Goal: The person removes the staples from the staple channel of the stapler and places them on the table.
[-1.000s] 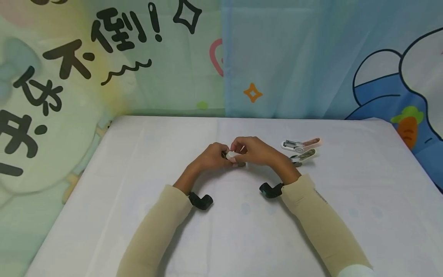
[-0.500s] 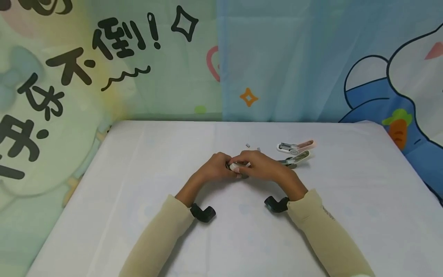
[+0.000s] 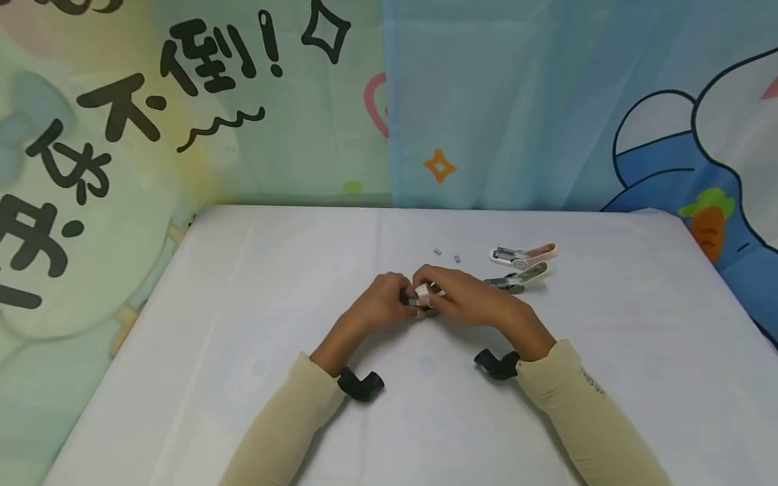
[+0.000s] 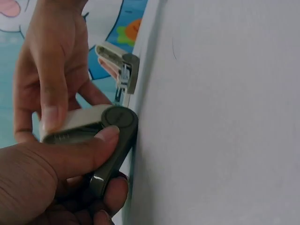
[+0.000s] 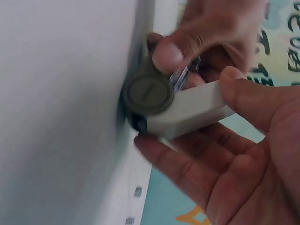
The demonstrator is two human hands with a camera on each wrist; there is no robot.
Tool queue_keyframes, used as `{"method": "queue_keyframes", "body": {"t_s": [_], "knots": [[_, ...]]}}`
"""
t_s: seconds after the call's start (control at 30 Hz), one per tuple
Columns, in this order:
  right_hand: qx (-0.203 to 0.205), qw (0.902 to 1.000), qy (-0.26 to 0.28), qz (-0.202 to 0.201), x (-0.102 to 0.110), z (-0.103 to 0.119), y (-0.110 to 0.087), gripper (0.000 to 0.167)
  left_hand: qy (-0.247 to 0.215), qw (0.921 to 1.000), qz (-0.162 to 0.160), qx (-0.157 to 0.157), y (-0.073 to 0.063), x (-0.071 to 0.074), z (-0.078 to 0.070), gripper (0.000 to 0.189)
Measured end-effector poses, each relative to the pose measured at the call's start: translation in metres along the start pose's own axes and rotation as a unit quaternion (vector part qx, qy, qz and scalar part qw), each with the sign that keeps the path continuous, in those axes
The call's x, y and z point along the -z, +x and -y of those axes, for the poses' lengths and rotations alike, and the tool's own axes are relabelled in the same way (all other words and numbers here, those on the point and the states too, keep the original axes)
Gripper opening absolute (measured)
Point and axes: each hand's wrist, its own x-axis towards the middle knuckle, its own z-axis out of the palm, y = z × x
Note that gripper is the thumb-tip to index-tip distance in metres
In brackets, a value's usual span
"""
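Observation:
Between the two hands is a small stapler [image 5: 149,96] with a dark green base, a round pivot and a white top arm, swung open at an angle. My left hand [image 3: 384,300] grips its green base, thumb beside the pivot in the left wrist view. The white arm [image 5: 192,108] is pinched by my right hand [image 3: 467,297], with the thumb on top and fingers below. A metal staple channel [image 5: 179,77] shows between base and arm in the right wrist view. The fingers cover part of the stapler.
On the white table [image 3: 273,405], right of the hands, lie a pinkish stapler [image 3: 543,252] and a pale green stapler [image 3: 535,273], both opened out. Two short grey staple strips [image 3: 437,251] lie beyond the hands. A printed curtain [image 3: 504,101] hangs behind the table.
Both hands have come nearer the person, keeping hold of the stapler. The white arm has turned in the right hand's fingers. The grey strips, not visible in the oldest frame, now show.

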Motion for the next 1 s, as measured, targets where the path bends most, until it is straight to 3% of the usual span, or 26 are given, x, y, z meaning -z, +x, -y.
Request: {"method": "queue_keyframes", "body": {"t_s": [0.13, 0.3, 0.43, 0.6, 0.7, 0.83, 1.0], "knots": [[-0.018, 0.9987, 0.046, 0.009, 0.006, -0.003, -0.004, 0.024, 0.000, 0.9999, 0.005, 0.012, -0.001, 0.001, -0.001, 0.016], [-0.058, 0.9953, 0.077, -0.003, 0.018, -0.005, -0.010, 0.020, -0.002, 0.9992, 0.035, 0.018, 0.001, 0.005, -0.002, 0.023], [-0.080, 0.9951, 0.057, -0.002, 0.026, -0.006, -0.013, 0.021, -0.006, 0.9984, 0.049, 0.027, 0.000, 0.007, 0.000, 0.025], [-0.147, 0.9876, 0.011, 0.054, 0.033, -0.006, -0.015, 0.031, -0.012, 0.9983, 0.050, 0.029, -0.002, 0.006, 0.002, 0.024], [-0.149, 0.9861, -0.004, 0.074, 0.032, -0.007, -0.014, 0.030, -0.006, 0.9986, 0.043, 0.030, -0.004, 0.006, 0.003, 0.024], [-0.131, 0.9885, -0.020, 0.072, 0.028, -0.008, -0.010, 0.023, -0.011, 0.9989, 0.040, 0.019, -0.004, 0.008, 0.004, 0.023], [-0.157, 0.9851, -0.026, 0.065, 0.024, -0.006, -0.008, 0.022, -0.036, 0.9981, 0.049, 0.005, -0.003, 0.008, 0.006, 0.023]]}}
